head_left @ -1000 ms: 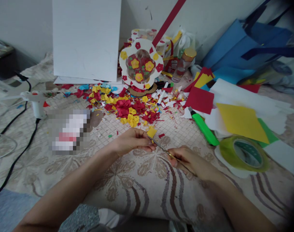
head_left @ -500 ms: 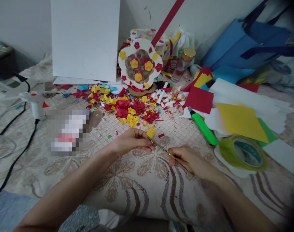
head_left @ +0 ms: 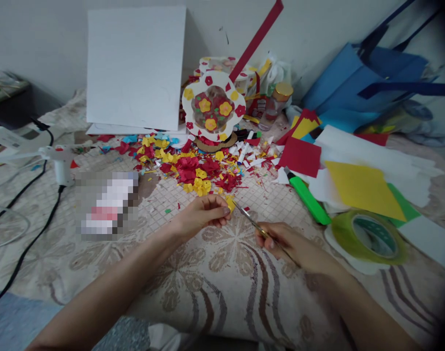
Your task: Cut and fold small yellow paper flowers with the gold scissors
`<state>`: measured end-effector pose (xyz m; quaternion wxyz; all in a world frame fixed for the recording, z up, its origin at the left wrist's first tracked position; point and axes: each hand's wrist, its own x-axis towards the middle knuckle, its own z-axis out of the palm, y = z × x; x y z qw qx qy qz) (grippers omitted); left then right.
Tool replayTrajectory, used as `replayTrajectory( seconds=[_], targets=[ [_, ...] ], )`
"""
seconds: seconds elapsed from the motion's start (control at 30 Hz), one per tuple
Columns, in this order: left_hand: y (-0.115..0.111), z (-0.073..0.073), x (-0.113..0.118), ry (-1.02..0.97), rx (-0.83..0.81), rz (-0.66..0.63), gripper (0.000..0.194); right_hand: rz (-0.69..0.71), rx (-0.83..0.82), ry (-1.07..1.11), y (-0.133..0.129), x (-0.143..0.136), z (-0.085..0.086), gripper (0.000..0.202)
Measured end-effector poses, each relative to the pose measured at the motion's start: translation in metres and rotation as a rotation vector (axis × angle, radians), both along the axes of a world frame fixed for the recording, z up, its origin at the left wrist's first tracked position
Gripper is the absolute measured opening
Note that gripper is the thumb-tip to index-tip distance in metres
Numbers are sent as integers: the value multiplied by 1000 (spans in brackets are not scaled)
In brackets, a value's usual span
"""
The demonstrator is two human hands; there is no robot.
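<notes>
My left hand (head_left: 209, 212) pinches a small piece of yellow paper (head_left: 230, 203) between thumb and fingers. A pair of scissors (head_left: 252, 222) is in my right hand (head_left: 280, 240), its fingers closed round the handles. The blade tips reach to the edge of the yellow paper. Beyond my hands lies a heap of cut paper flowers (head_left: 193, 165) in red and yellow, with blue pieces and scraps among them. Behind it a white flower-shaped lantern (head_left: 187, 107) with paper flowers on it stands on a cardboard base.
To the right lie a green utility knife (head_left: 310, 200), a roll of clear tape (head_left: 341, 234), red paper (head_left: 300, 157) and yellow paper (head_left: 364, 187). A blue bag (head_left: 357, 80) leans at the back. A glue gun (head_left: 63, 165) with its cord and a white board (head_left: 134, 68) are left.
The scissor tips have shifted slightly along the yellow paper, which has turned in my left fingers. The view has tipped a little, so everything sits slightly lower.
</notes>
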<state>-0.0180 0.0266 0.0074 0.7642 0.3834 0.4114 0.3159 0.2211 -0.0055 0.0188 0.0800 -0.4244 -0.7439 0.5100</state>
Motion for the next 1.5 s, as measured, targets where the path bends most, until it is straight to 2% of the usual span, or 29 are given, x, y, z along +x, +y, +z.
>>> replayTrajectory(
  seconds=[0.33, 0.8, 1.1, 1.5],
  targets=[
    [0, -2, 2, -27, -59, 63, 23, 30, -67, 15, 5, 15, -11, 61],
    [1, -9, 2, 30, -58, 72, 21, 128, -57, -88, 6, 7, -1, 41],
    [0, -8, 5, -24, -76, 99, 17, 111, 38, -150, 5, -2, 1, 40],
    [-3, -9, 8, 7, -80, 105, 13, 137, 179, -252, 5, -2, -7, 42]
  ],
)
